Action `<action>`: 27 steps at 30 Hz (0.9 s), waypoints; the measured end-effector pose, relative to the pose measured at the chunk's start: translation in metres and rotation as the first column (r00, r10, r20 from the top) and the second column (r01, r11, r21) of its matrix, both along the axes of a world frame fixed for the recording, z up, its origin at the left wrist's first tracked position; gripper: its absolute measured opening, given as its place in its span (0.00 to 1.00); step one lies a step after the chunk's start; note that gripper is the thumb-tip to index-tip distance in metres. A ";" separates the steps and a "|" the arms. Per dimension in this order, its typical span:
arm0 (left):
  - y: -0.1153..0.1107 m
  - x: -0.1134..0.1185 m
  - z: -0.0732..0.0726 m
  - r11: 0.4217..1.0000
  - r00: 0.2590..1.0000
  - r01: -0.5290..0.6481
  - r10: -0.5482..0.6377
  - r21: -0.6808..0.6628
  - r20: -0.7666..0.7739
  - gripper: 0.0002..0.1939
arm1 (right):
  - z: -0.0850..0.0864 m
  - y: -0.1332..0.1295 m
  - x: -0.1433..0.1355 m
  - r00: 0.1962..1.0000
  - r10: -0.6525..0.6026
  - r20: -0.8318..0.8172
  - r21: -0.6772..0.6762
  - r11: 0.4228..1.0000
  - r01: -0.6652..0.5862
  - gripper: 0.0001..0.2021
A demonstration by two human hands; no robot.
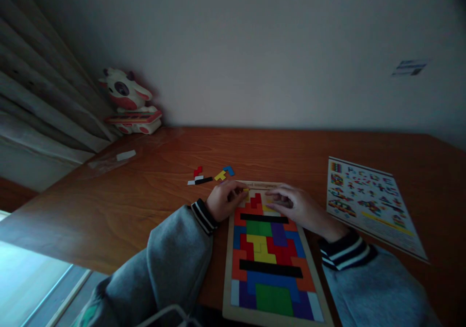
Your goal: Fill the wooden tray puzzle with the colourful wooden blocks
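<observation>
A wooden puzzle board [228,268] lies lengthwise in front of me, filled over most of its area with coloured block pieces, among them two long black bars [271,268]. My left hand [226,199] is at the board's far left corner, thumb and fingertips pinched on a small yellow puzzle piece [246,190]. Over the far right part of the board, my right hand [294,205] has its thumb and fingers curved and apart. Its fingertips are close to another yellow piece [268,208] in the board; whether they touch it is unclear. A red piece [256,200] sits between the hands.
Beyond my left hand lie loose pieces: a red one [197,171], a black bar [203,180], a yellow one [220,175] and a blue one [229,170]. A printed pattern sheet [371,200] is at the right. A cow toy with keyboard [133,103] stands back left by the curtain [43,64].
</observation>
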State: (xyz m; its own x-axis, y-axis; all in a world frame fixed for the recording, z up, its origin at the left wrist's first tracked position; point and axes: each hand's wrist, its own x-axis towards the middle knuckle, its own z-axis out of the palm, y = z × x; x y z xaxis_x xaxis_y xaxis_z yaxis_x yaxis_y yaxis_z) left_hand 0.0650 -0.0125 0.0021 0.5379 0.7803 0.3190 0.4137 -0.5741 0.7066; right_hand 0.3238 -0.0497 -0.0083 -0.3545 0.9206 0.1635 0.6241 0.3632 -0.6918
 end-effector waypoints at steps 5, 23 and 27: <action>-0.001 0.000 0.001 0.985 0.991 0.131 -0.129 0.116 -0.030 0.12 | 0.004 -0.001 -0.002 0.998 -0.003 0.063 0.010 1.000 0.003 0.12; -0.006 0.003 0.005 0.959 0.976 0.199 -0.212 0.202 0.044 0.11 | 0.014 -0.006 -0.011 0.992 -0.101 -0.082 0.030 0.994 0.104 0.14; -0.009 0.007 0.006 0.998 0.979 0.055 -0.056 0.012 0.197 0.12 | 0.020 -0.008 -0.015 0.985 -0.100 -0.142 0.026 0.994 0.105 0.14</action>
State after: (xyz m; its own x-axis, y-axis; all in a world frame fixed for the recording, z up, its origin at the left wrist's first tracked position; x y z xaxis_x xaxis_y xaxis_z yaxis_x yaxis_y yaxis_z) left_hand 0.0716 -0.0212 0.0081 0.5063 0.7484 0.4284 0.2338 -0.5973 0.7672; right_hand 0.3087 -0.0580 0.0117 -0.2301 0.9440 0.2365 0.5564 0.3270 -0.7639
